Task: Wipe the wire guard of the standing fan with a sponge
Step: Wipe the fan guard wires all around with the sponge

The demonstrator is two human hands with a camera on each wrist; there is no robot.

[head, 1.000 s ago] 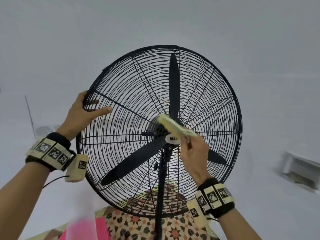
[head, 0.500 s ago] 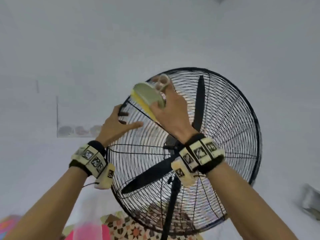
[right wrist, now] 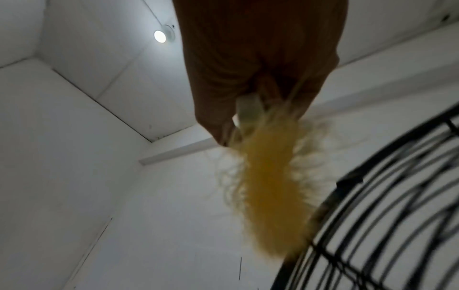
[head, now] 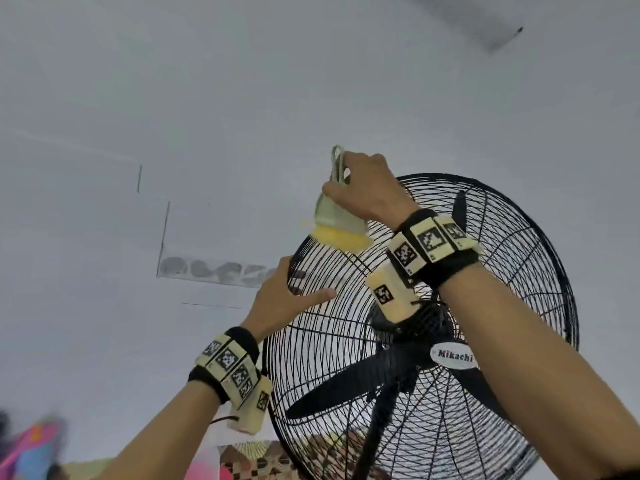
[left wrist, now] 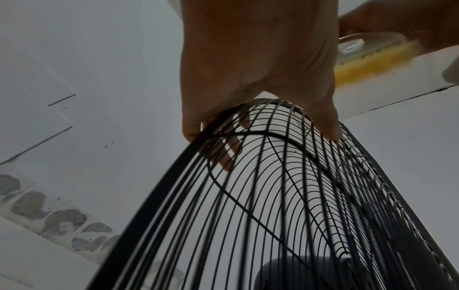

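Note:
The black standing fan's round wire guard (head: pixel 512 271) fills the right of the head view. My left hand (head: pixel 284 296) grips its upper-left rim, thumb on the front wires and fingers behind them; the left wrist view shows this hand (left wrist: pixel 258 78) on the guard (left wrist: pixel 273 196). My right hand (head: pixel 363 188) holds the sponge (head: pixel 337 230), pale green on top and yellow below, by its handle. The yellow face touches the guard's top-left rim, just above my left hand. In the right wrist view the sponge (right wrist: pixel 270 186) hangs blurred from my right hand (right wrist: pixel 258 58) against the rim (right wrist: pixel 397 196).
Behind the wires are black blades and a hub with a white Mikachi badge (head: pixel 454 355). The fan's pole (head: pixel 377 427) runs down to a patterned surface (head: pixel 263 462). A colourful blurred object (head: pixel 31 448) lies at bottom left. White wall surrounds the fan, with a vent strip (head: pixel 214 270).
My right hand has carried the sponge from the hub up and left to the guard's top-left rim. My left hand has kept its grip on the rim. The view has tilted upward.

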